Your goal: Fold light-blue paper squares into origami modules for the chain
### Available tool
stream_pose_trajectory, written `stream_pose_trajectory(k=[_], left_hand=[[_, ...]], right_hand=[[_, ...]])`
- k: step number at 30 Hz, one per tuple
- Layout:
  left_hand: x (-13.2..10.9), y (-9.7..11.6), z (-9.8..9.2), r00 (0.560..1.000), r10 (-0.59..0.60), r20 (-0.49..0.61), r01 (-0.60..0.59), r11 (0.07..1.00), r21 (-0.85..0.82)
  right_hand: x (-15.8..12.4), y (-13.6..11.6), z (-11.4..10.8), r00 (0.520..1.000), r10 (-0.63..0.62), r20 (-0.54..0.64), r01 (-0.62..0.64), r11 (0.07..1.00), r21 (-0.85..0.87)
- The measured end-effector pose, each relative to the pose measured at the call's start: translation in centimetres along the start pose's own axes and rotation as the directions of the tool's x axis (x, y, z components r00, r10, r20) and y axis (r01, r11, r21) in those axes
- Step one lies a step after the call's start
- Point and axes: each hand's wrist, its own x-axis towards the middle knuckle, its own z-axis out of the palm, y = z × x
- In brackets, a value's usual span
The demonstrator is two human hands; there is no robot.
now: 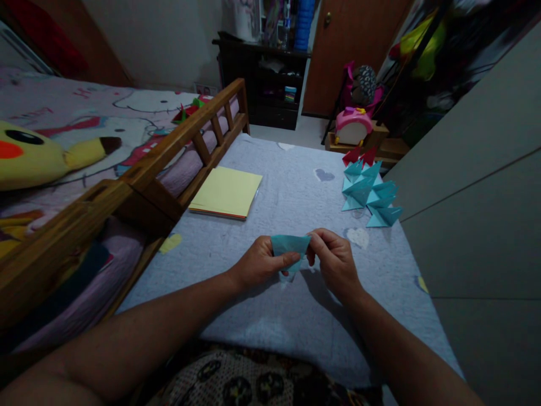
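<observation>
A folded piece of teal origami paper is held up between my two hands, over the near middle of the cloth-covered table. My left hand grips its left side, thumb laid across the front. At the upper right corner, the fingers of my right hand pinch the paper. The lower tip of the paper points down. To the right on the table stand several folded teal paper pieces, with red folded pieces behind them. A stack of square paper, yellow on top, lies at the left.
A wooden bed rail borders the table on the left, with a yellow plush toy on the bed beyond. Along the right side rises a pale cabinet panel. A dark shelf unit and a pink toy are at the back.
</observation>
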Motion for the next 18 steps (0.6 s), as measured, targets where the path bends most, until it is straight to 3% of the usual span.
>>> stream_pose_trajectory(k=[9,18], left_hand=[[0.2,-0.5,-0.3,0.995,0.066,-0.073,-0.059,0.994,0.087],[0.2,-0.6,-0.2,0.995,0.029,-0.095,-0.016,0.991,0.133]], right_hand=[[-0.1,0.8,0.6,0.993,0.032,0.110,-0.022,0.995,-0.093],[-0.1,0.7,0.7,0.997,0.013,0.081,-0.006,0.996,-0.092]])
